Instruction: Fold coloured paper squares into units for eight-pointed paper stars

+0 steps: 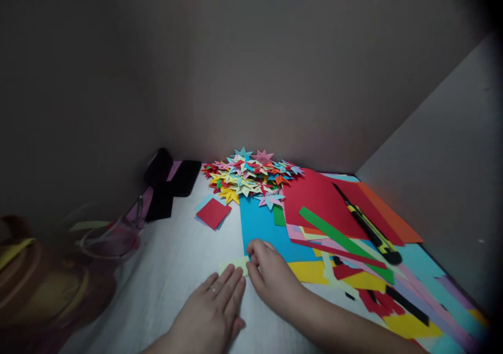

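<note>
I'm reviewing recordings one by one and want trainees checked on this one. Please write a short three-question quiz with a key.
1. What colour is the paper piece by the left hand and right hand?
A. Black
B. Pale yellow-green
C. Purple

2. True or false: the paper stars are all one colour.

3. Fill in: as the picture shows it, the utility knife lies to the ____ of the paper stars.

Key: 1. B; 2. False; 3. right.

No lettering, label, brand name, number or sign can be read anywhere here
</note>
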`<state>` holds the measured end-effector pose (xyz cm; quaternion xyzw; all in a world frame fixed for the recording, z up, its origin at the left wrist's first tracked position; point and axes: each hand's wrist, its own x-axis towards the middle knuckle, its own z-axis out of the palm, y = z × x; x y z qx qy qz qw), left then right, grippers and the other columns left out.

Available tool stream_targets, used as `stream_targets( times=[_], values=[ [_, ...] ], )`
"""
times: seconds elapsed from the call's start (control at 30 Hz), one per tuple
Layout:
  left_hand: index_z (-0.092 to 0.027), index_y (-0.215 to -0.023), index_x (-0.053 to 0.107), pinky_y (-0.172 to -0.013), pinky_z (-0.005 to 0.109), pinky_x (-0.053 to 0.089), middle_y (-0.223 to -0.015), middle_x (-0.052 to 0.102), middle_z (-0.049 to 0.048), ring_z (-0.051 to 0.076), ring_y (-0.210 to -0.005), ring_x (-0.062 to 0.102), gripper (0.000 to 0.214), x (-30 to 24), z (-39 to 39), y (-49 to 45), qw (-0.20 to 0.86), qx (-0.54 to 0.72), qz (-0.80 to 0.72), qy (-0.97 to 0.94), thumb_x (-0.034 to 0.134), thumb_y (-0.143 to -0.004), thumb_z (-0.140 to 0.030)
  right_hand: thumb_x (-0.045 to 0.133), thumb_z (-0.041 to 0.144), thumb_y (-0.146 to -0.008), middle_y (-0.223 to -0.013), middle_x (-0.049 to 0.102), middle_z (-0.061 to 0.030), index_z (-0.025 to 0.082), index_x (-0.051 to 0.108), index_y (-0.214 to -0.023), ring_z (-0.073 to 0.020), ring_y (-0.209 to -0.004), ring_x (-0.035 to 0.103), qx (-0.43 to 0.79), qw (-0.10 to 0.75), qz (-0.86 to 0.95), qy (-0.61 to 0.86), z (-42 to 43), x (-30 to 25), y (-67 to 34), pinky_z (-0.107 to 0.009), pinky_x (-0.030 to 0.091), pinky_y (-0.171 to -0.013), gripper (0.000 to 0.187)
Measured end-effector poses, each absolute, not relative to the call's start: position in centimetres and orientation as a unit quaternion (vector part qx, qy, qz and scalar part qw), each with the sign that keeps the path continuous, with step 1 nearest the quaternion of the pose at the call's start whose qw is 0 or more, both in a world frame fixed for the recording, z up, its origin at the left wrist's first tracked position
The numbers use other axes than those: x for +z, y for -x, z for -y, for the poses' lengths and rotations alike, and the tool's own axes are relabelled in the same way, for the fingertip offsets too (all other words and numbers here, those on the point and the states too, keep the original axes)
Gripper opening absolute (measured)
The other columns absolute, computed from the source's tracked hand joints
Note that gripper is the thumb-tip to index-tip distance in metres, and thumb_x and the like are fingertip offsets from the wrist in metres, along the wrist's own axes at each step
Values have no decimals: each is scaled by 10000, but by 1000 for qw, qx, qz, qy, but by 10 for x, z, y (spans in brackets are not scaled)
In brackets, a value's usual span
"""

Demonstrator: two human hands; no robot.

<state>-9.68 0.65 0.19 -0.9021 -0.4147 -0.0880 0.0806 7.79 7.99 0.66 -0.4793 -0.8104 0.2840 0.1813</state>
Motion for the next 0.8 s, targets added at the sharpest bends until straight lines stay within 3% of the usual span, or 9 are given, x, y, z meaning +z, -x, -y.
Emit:
stream_targets(
  times=[0.13, 0.37, 0.8],
  values=[
    [-117, -1261, 505, -909, 325, 478, -1271, 592, 91, 225, -1153, 554, 434, -3, -7, 97, 79, -80, 409, 906, 502, -856, -272, 473, 78, -830, -820, 593, -46, 177, 552, -816, -198, -834, 505, 269, 200, 839, 429, -79, 3, -87, -306, 401, -722, 128],
    [-137, -1297, 471, -927, 323, 465, -1303, 564, 91, 221, -1190, 527, 456, -12, -7, 99, 62, -65, 412, 907, 474, -862, -275, 474, 100, -874, -816, 597, -50, 190, 631, -868, -185, -823, 505, 220, 222, 877, 366, -73, -4, -99, -290, 417, -718, 181],
    [-107, -1273, 490, -871, 329, 510, -1307, 558, 84, 231, -1149, 561, 477, -4, -9, 97, 88, -47, 403, 910, 504, -815, -239, 477, 127, -886, -760, 567, -44, 184, 636, -830, -172, -776, 498, 176, 213, 890, 364, -74, -2, -98, -266, 421, -676, 178]
  ],
)
